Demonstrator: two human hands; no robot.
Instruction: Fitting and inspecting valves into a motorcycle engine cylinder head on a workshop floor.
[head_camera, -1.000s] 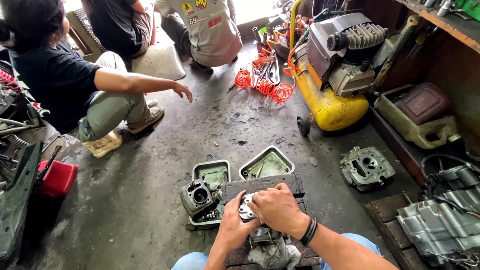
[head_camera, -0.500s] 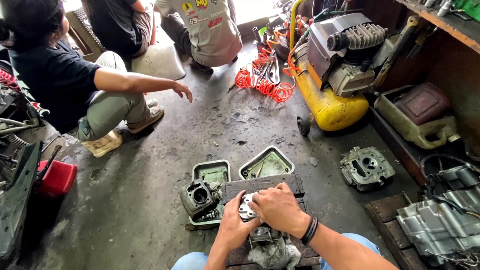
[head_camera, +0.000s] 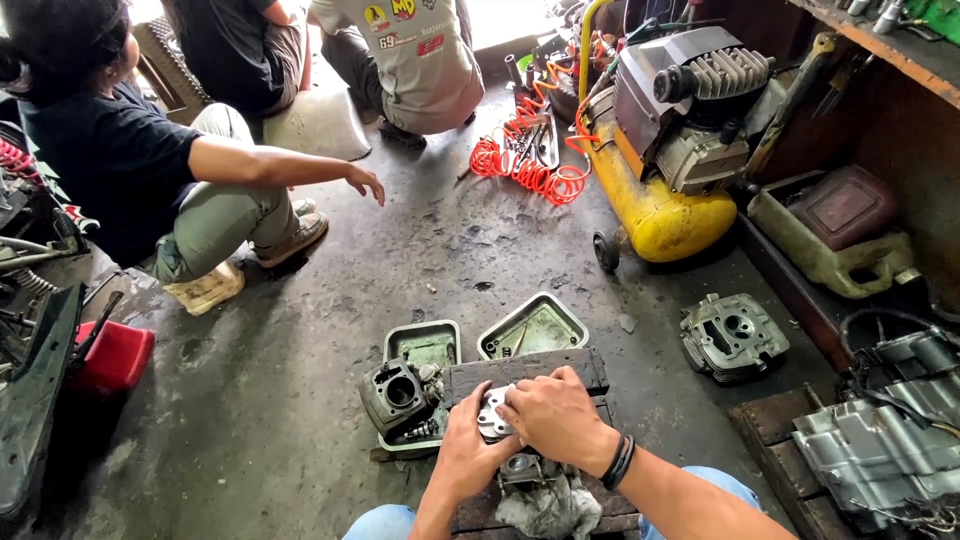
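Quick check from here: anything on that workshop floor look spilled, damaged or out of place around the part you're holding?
Nothing looks damaged. Both hands, left hand and right hand, press a small metal part on a wooden block. The concrete floor has dark stains, and an orange coiled hose lies sprawled beside the yellow compressor.

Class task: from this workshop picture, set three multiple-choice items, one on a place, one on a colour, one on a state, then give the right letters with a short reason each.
1. Where does the dark engine cylinder lie?
A. beside the person's left hand, at the trays
B. on the shelf
C. on the compressor

2. What colour is the air compressor's tank?
A. blue
B. yellow
C. white

3. How are the person's hands placed?
A. both on the small metal part
B. both in the air
C. one on the floor

Answers: 1 A, it sits by the two shallow trays. 2 B, the tank is plainly yellow. 3 A, the left hand and right hand press on the small metal part atop the wooden block.
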